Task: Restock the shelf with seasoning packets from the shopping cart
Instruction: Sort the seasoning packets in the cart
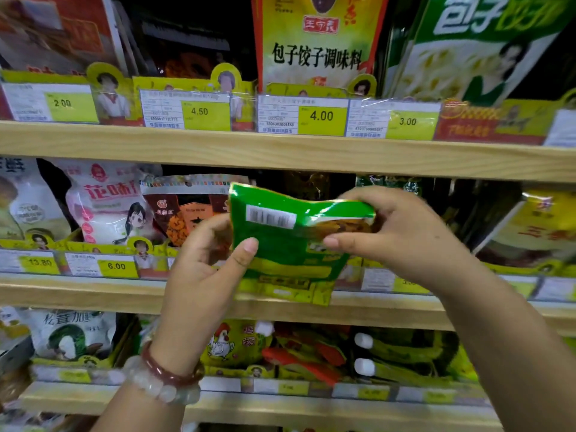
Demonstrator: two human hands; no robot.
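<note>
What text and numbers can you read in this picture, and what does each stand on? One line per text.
"包子饺子调味料": yellow packet, top shelf.
"2.00": price tag.
"4.50": price tag.
"4.00": price tag.
"3.00": price tag.
"13.80": price tag.
"6.00": price tag.
Green packet in both hands: print too blurred.

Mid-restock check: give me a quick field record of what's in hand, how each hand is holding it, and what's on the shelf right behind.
item in hand: green seasoning packet, barcode side toward the camera
left hand: grips the packet's lower left edge, thumb on the front
right hand: pinches the packet's upper right edge
packet position: held in front of the middle shelf, not yet placed
behind packet: brown-and-orange packet to the left; dark gap directly behind
nearest readable price tag: 6.00
left wrist: two bracelets
</note>
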